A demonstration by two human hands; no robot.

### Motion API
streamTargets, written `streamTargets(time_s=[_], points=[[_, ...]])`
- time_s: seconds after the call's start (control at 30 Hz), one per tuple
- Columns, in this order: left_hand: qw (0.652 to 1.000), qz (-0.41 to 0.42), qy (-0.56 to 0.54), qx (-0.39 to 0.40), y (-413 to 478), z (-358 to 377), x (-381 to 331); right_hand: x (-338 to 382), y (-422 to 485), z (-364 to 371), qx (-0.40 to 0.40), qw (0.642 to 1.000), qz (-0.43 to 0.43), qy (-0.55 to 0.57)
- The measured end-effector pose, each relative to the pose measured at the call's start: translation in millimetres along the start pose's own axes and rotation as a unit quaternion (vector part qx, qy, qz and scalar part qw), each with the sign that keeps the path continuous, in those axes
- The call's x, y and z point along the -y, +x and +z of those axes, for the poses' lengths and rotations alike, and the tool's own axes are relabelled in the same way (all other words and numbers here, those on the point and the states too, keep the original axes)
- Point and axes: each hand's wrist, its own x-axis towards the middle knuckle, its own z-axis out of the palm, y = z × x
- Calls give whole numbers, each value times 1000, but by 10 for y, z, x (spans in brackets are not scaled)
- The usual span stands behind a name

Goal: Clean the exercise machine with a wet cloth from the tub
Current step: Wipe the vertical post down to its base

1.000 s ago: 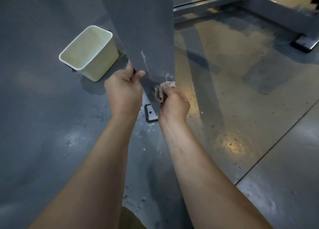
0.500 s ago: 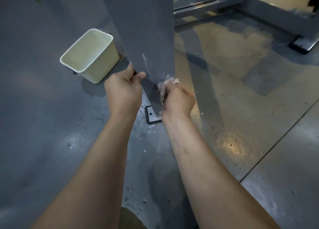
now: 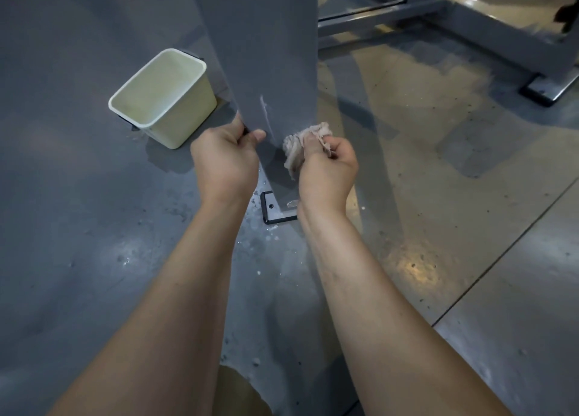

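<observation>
Exercise machine [image 3: 266, 55]: a flat grey upright of it stands at frame centre, running from the top edge down to a dark-rimmed foot plate [image 3: 272, 209] on the floor [image 3: 78, 227].

Right hand [image 3: 326, 171]: fingers curled tight round a bunched, pale pinkish cloth [image 3: 296, 147]. The wad sticks out past the thumb side of the fist and is pressed against the lower right part of the upright's near face.

Left hand [image 3: 224, 162]: grips the upright's left edge at about the same height, fingers wrapped behind the edge, thumb laid on the near face.

Condition of the upright: matt grey, with a thin whitish streak [image 3: 265, 111] running down the face just above the two hands. Pale specks and wet-looking marks lie on the floor around the foot plate.

Tub [image 3: 191, 118]: cream, rectangular, standing on the floor just left of the upright, beyond the left hand. Whether it holds water cannot be judged from this angle.

Pose: both bare forearms reach forward and down from the bottom of the frame, converging on the upright, wrists roughly level, backs of the hands toward the camera. Another grey frame [image 3: 501, 36] crosses the floor at upper right, well apart from the hands.
</observation>
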Motion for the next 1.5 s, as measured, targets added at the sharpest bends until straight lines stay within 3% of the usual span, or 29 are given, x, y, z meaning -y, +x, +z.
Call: streamTargets(time_s=[0.17, 0.33, 0.47, 0.63, 0.77, 0.97, 1.1, 1.27, 1.4, 1.5], points=[[1000, -7, 2, 1, 2, 10, -4, 174, 6, 44, 23, 992, -118, -25], [1000, -11, 3, -2, -33, -37, -65, 220, -75, 59, 7, 995, -91, -26], [1000, -14, 15, 21, -2, -30, -32, 297, -66, 105, 26, 980, -189, -52], [998, 9, 43, 40, 19, -118, 4, 184, -111, 47, 12, 986, -144, -79], [997, 37, 47, 52, 56, -111, 101, 384, -138, 195, 20, 964, -257, -63], [997, 43, 21, 54, 39, -151, 94, 68, -208, 81, 27, 963, -229, -137], [998, 38, 20, 47, 62, -124, 124, 263, -154, 197, 23, 921, -354, -163], [998, 23, -2, 52, 53, -137, 101, 101, -220, 101, 53, 912, -345, -217], [998, 22, -19, 54, 68, -111, 120, 467, -151, 262, 1, 879, -445, -168], [998, 24, -14, 60, 58, -126, 93, 201, -119, 141, 25, 861, -459, -215]])
